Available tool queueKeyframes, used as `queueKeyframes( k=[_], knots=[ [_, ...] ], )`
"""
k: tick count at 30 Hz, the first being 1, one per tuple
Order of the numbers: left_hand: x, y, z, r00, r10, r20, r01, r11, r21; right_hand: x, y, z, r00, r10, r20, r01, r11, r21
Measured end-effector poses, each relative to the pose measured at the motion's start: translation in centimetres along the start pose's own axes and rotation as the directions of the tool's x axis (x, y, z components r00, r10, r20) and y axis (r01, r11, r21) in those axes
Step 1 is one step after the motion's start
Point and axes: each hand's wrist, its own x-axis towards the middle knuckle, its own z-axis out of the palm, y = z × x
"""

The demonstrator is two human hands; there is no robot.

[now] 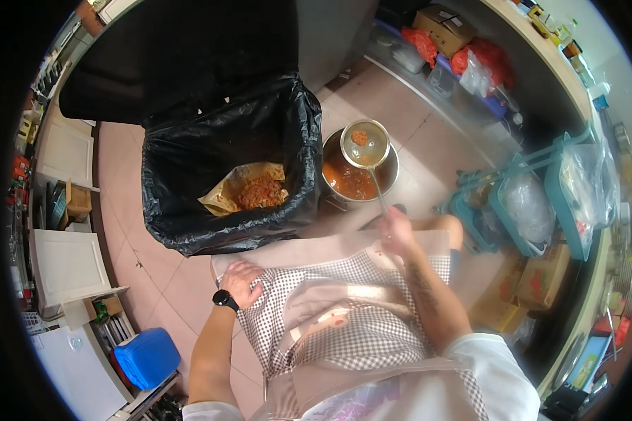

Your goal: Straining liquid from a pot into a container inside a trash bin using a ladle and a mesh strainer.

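My right hand (395, 230) grips the handle of a round metal mesh strainer (366, 158), which is over a steel pot (395, 176). A small clump of reddish-brown bits (359, 138) lies in the strainer. Orange-red liquid (350, 181) with floating bits shows in the pot on the floor. My left hand (242, 283), wearing a black watch at the wrist, rests on the checked apron (274, 294) over my knee and holds nothing. Left of the pot, a bin lined with a black plastic bag (184, 158) holds reddish food waste (260, 192) on a stained sheet.
The bin's black lid (189, 47) stands raised behind it. At right is a teal tiered rack (558, 194) with plastic bags, near cardboard boxes (542, 279). Plastic containers (442, 76) and red bags line the back right. A blue case (147, 358) stands by the left cabinets.
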Motion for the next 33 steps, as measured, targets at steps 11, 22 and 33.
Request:
queueKeyframes(
  k=[11,22,33],
  knots=[
    [-0.4,-0.2,0.5,1.0,-0.017,0.006,0.017,1.0,0.005,0.5,-0.3,-0.4,0.997,0.068,0.029,-0.068,0.998,-0.002],
    [-0.8,-0.8,0.4,1.0,-0.026,-0.001,0.026,1.0,0.002,-10.1,-7.0,7.1,0.904,-0.318,0.287,0.307,0.948,0.083],
    [-1.0,-0.9,0.9,0.998,-0.014,-0.06,0.011,0.999,-0.04,-6.9,-3.7,12.9,0.401,-0.451,0.798,0.694,-0.42,-0.585]
  ],
)
